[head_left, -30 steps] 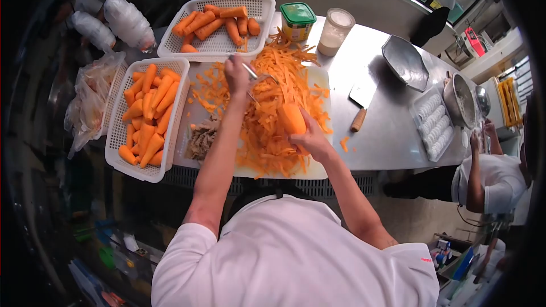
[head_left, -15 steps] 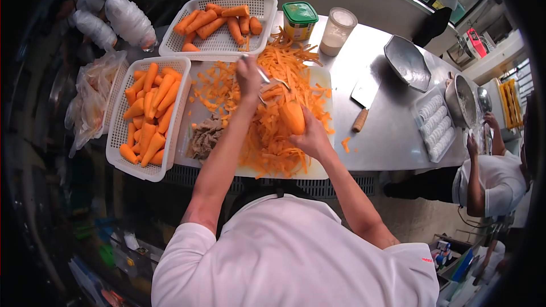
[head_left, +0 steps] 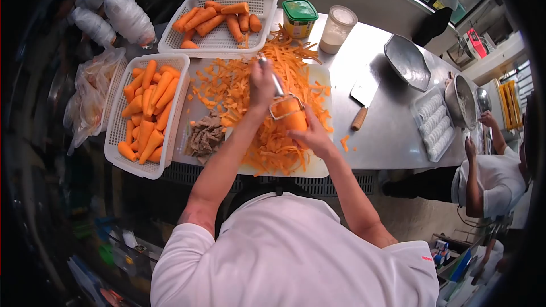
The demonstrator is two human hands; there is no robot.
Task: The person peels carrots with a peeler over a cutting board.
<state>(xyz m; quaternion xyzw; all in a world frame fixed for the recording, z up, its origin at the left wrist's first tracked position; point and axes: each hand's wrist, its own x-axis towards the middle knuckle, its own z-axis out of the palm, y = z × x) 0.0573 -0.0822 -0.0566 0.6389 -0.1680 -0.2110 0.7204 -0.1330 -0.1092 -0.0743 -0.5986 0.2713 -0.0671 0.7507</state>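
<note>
My left hand [head_left: 261,86] is closed round the metal handle of a peeler [head_left: 277,83]. The peeler's wide looped head lies against a peeled-looking carrot [head_left: 291,115]. Gripping that carrot from its lower right side is my right hand [head_left: 313,135]. Both hands are over a heap of orange carrot peelings [head_left: 273,150], spread across a white cutting board [head_left: 321,82]. A crumpled brown cloth [head_left: 206,136] lies to the left of my left forearm.
White baskets of carrots stand at the left [head_left: 185,88] and back [head_left: 170,45]. Behind the board are a green-lidded tub [head_left: 300,18] and a clear container [head_left: 338,29]. A cleaver [head_left: 362,99], dark tray [head_left: 407,62] and egg-like tray [head_left: 435,125] lie right, near a co-worker [head_left: 492,179].
My left hand has moved right and down, bringing the peeler from above the carrot onto it. The carrot has stayed in my right hand, tilted slightly differently.
</note>
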